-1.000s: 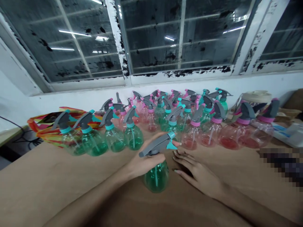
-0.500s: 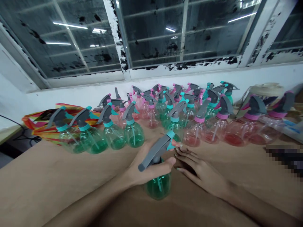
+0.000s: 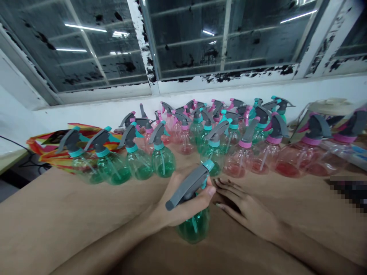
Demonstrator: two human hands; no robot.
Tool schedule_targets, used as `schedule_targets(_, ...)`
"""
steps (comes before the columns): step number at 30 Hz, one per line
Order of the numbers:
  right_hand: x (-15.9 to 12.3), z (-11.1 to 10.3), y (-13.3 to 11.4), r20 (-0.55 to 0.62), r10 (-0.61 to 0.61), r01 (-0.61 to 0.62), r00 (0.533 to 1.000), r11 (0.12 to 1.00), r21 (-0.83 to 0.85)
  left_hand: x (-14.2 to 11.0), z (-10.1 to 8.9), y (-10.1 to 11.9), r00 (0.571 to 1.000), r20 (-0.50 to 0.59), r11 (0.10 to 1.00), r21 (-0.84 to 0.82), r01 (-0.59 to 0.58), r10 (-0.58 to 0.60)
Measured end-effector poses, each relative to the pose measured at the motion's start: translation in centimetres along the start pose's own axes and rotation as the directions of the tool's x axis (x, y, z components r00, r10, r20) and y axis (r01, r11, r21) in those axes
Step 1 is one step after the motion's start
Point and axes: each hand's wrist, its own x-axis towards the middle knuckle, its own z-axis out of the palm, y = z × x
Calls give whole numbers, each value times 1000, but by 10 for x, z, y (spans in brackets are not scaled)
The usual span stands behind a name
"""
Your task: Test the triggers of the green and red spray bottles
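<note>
The spray bottle [image 3: 194, 229] in the left hand [image 3: 186, 208] looks like shiny, smooth, see-through plastic, and its gray top [image 3: 187, 186] looks like duller plastic. Under that hand, the table [image 3: 94, 214] looks flat and smooth. Far beyond it, the window frame [image 3: 140, 34] has rough, peeling paint.

On wood-tone worktop [image 3: 86, 214], L side: four teal-collared spray btls [image 3: 114, 172] w/ green liq., patterned orange bag [image 3: 51, 158] behind. Mid-back, crowded mix of pink- & teal-collared btls [image 3: 185, 143]. R side: four pink-collared btls [image 3: 235, 166] w/ red liq. Far R: dark item [image 3: 351, 193], pixelated, ID unclear. Front ctr: green btl [image 3: 195, 227] in L hand [image 3: 176, 202], base contact unclear; R hand [image 3: 248, 206] beside, palm down
</note>
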Motion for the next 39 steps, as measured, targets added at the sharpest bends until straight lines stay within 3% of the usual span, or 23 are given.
schedule_targets(4, 0, 0, -1, -7, -7, 7, 1000, 1000, 4, 2, 2, 4, 1000, -24, 1000, 25, -14, 14)
schedule_targets(8, 0, 0, 0, -18, -1, 1, 1000, 1000, 22, 0, 7, 2, 992, -105, 994, 85, 74, -65)
schedule_targets(11, 0, 0, 0, -18, 5, -4, 1000, 1000, 22, -2, 10, 0, 988, -106, 986, 108, 124, -113)
schedule_targets(18, 0, 0, 1, -1, 11, -11, 1000, 999, 30, -6, 12, 4, 973, -165, 984, 43, 170, -161)
schedule_targets(26, 0, -2, 0, 9, 9, -9, 1000, 1000, 27, -4, 9, 0, 990, 6, 982, -129, 139, -139)
schedule_targets(39, 1, -3, -1, 71, 24, -24, 997, 1000, 1, 1, 7, 4, 998, -16, 998, -27, 55, -56)
